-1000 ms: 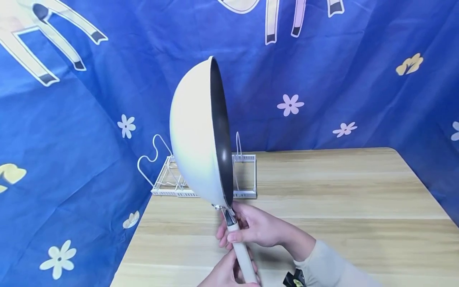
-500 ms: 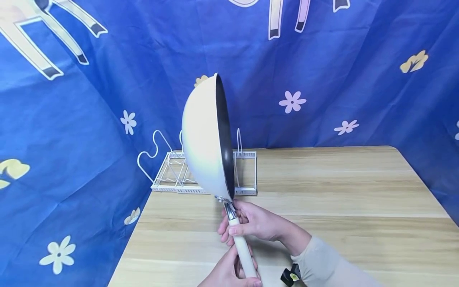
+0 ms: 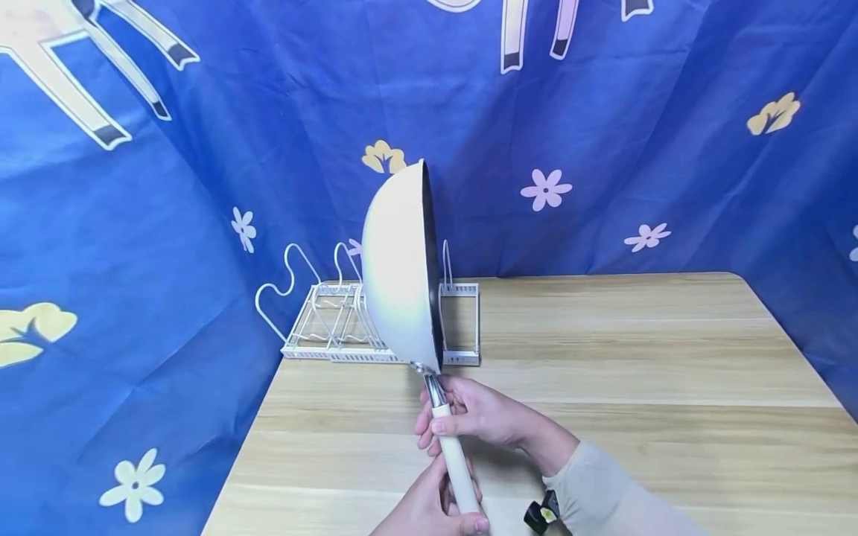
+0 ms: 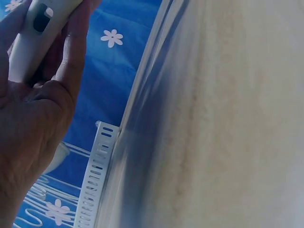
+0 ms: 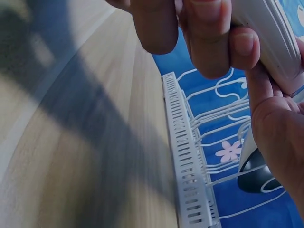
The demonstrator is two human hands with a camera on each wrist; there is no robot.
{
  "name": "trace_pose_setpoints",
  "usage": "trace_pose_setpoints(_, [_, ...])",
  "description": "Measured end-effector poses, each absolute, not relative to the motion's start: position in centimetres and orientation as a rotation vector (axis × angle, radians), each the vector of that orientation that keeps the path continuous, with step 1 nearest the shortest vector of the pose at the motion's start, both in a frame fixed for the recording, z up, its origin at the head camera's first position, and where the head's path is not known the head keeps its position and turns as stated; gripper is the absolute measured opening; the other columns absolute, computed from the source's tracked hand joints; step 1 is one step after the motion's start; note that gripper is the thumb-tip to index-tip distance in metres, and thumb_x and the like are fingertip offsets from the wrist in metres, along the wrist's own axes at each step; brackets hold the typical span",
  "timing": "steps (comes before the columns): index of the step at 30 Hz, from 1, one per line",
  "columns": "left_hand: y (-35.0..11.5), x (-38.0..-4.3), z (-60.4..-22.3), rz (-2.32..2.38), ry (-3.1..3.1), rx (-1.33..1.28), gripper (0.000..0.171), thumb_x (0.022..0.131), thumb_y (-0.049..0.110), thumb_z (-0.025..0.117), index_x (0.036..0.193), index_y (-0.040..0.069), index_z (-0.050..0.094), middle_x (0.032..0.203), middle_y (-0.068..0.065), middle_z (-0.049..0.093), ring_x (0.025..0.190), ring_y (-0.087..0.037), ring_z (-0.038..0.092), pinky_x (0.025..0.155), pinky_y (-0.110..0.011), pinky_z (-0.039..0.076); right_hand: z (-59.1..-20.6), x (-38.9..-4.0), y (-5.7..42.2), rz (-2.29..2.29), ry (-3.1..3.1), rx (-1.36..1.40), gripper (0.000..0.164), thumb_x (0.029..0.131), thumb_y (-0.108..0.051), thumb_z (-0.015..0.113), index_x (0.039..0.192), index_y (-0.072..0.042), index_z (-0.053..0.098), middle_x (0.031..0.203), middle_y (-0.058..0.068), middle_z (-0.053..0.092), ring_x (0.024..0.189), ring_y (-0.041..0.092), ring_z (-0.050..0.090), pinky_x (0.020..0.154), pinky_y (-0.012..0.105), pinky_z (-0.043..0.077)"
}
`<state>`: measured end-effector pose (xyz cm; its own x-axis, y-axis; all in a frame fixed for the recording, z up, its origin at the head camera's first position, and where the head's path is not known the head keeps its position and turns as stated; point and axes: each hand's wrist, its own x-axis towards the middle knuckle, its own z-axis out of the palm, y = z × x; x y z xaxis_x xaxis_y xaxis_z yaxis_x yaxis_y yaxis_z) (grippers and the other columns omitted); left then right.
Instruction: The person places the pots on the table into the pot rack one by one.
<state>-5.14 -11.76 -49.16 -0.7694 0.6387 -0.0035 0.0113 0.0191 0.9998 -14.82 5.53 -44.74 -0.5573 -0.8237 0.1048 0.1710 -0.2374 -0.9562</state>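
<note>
A wok (image 3: 398, 260) with a white outside and dark inside stands on edge in the head view, its opening facing right. My left hand (image 3: 424, 504) grips the lower part of its pale handle (image 3: 457, 469), thumb near the end. Higher up, by the metal neck, my right hand (image 3: 492, 418) holds the same handle between thumb and fingers. Behind the wok is a white wire rack (image 3: 348, 358); the bowl overlaps its right-hand part in this view. In the right wrist view, the wok's dark rim (image 5: 254, 173) shows among the rack's wires.
The rack's tall wire dividers (image 3: 271, 290) rise at the left, with another loop (image 3: 446, 264) right of the wok. Wood-grain tabletop (image 3: 637, 357) spreads to the right. A blue patterned cloth (image 3: 603, 112) hangs behind and along the sides.
The wok has moved down and to the right in the head view, uncovering more of the rack's left part. Both hands keep their hold on the handle.
</note>
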Motion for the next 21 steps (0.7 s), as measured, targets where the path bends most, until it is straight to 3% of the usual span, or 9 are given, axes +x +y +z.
trace_pose_setpoints(7, [-11.9,-5.4,-49.8,1.794,1.845,0.638,0.053,0.086,0.007,0.077,0.122,-0.009,0.042,0.100,0.000,0.060,0.083,0.002,0.063,0.071,-0.020,0.057,-45.8,-15.3,5.6,-1.874,1.287,-0.816,0.042,0.097,-0.004,0.059,0.132,0.002,0.035,0.113,0.019,0.068,0.096,0.022,0.074,0.090,0.048,0.060])
trace_pose_setpoints(11, [-12.0,-5.5,-50.3,1.816,1.820,0.664,0.052,0.087,0.006,0.077,0.121,-0.010,0.041,0.097,-0.012,0.062,0.081,0.002,0.062,0.069,-0.020,0.057,-46.3,-15.6,5.6,-1.860,1.297,-0.806,0.042,0.097,-0.004,0.060,0.132,0.001,0.035,0.111,0.015,0.069,0.095,0.021,0.074,0.091,0.047,0.060])
trace_pose_setpoints(15, [-12.1,-5.8,-50.4,1.826,1.824,0.717,0.050,0.087,0.006,0.076,0.119,-0.011,0.041,0.096,-0.022,0.061,0.080,0.003,0.063,0.067,-0.021,0.058,-46.6,-15.9,5.6,-1.857,1.307,-0.814,0.042,0.098,-0.004,0.060,0.131,0.001,0.035,0.113,0.031,0.065,0.095,0.020,0.074,0.091,0.046,0.060])
trace_pose_setpoints(18, [-12.2,-6.0,-50.4,1.812,1.823,0.691,0.051,0.088,0.007,0.076,0.120,-0.011,0.041,0.095,-0.011,0.064,0.080,0.003,0.063,0.067,-0.020,0.057,-46.9,-16.1,5.6,-1.858,1.308,-0.812,0.040,0.098,-0.005,0.059,0.130,0.001,0.036,0.116,0.045,0.056,0.095,0.019,0.074,0.091,0.046,0.060])
trace_pose_setpoints(21, [-12.2,-6.1,-50.3,1.807,1.793,0.637,0.053,0.089,0.008,0.075,0.122,-0.011,0.039,0.096,-0.001,0.065,0.081,0.001,0.064,0.070,-0.020,0.057,-47.2,-16.3,5.6,-1.864,1.313,-0.800,0.040,0.098,-0.005,0.060,0.129,0.001,0.036,0.117,0.049,0.053,0.095,0.019,0.074,0.091,0.046,0.060])
